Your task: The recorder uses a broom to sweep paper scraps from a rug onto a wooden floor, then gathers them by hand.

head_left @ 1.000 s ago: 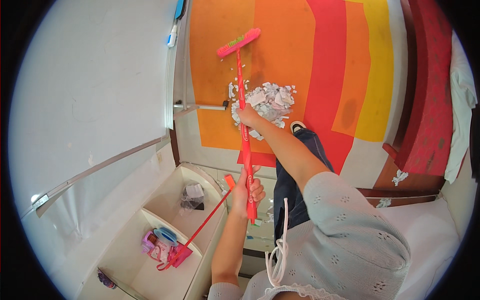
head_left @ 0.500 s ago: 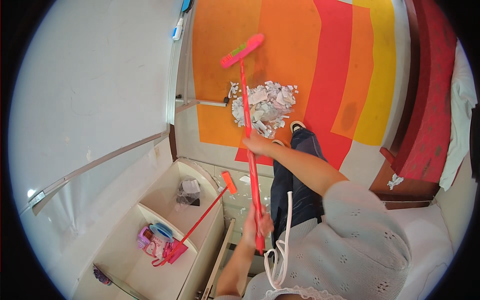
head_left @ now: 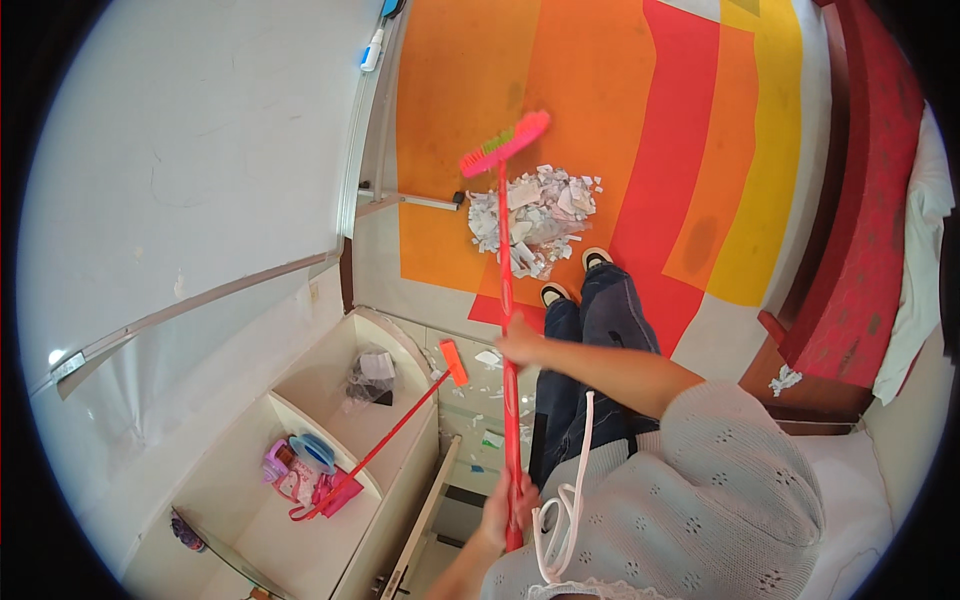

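I grip a red long-handled broom (head_left: 507, 400) with both hands. My right hand (head_left: 520, 342) is closed around the middle of the handle. My left hand (head_left: 503, 512) holds the handle near its top end, close to my body. The pink broom head (head_left: 505, 143) with green bristles rests on the orange rug (head_left: 450, 120), just beyond a pile of torn white paper scraps (head_left: 535, 215). My two shoes (head_left: 575, 275) stand right behind the pile.
A white corner shelf (head_left: 400, 335) at lower left holds a red long-handled dustpan (head_left: 385, 445), a plastic bag (head_left: 372, 372) and small pink and blue items (head_left: 298, 460). A red bench (head_left: 860, 230) with white cloth (head_left: 925, 220) runs along the right. Scattered scraps (head_left: 485, 360) lie on tiles.
The broom head has drawn back toward the paper pile. Both hands have pulled the handle closer to my body.
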